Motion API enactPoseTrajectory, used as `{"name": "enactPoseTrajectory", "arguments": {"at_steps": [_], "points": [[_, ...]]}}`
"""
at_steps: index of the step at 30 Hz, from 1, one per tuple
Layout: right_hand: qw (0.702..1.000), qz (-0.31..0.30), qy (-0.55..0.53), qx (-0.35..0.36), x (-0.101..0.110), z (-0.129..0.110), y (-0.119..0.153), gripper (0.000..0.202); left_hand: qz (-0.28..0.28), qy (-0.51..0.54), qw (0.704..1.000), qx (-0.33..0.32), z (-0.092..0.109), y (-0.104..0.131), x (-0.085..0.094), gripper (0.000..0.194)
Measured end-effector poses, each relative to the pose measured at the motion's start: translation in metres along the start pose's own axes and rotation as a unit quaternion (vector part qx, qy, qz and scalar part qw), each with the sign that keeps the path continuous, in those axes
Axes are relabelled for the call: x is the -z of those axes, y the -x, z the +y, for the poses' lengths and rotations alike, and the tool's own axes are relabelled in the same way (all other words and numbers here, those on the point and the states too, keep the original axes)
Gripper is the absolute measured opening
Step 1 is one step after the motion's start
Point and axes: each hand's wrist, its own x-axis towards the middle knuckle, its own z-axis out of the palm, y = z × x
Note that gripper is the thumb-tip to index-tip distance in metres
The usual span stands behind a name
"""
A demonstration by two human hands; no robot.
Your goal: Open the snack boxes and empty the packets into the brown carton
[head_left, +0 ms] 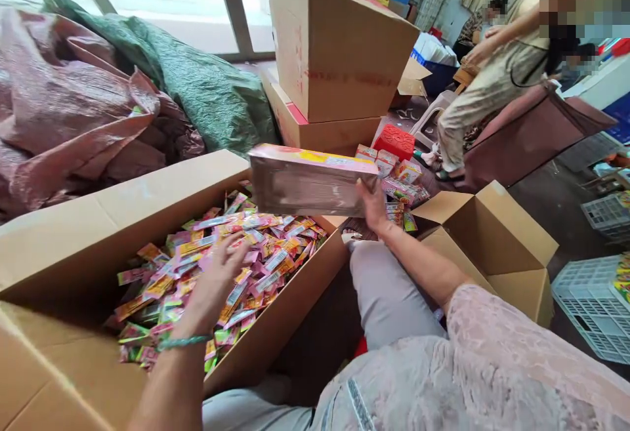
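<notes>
A large open carton holds a heap of small printed packets in pink, yellow and green. Over the heap is my left hand, its fingers apart and slightly blurred; whether they touch the packets I cannot tell. A green bangle circles that wrist. My right hand grips the right end of a long display box, tilted above the carton's far side. Its edge is printed pink and yellow, and a shiny greyish-brown face is turned towards me.
Two stacked cartons stand ahead. Small printed boxes and a red basket lie beyond my knee. An open carton and a white crate are at right. Tarpaulins are heaped left. A person stands at back right.
</notes>
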Motion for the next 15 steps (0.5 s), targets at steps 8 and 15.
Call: {"name": "enactPoseTrajectory", "arguments": {"at_steps": [8, 15], "points": [[0.880, 0.081, 0.468, -0.024, 0.224, 0.012, 0.053, 0.077, -0.226, -0.421, 0.877, -0.048, -0.052, 0.004, -0.089, 0.068], [0.709, -0.182, 0.608, -0.307, 0.279, 0.090, 0.159, 0.053, -0.253, -0.539, 0.803, -0.018, -0.053, 0.002, -0.091, 0.053]]}}
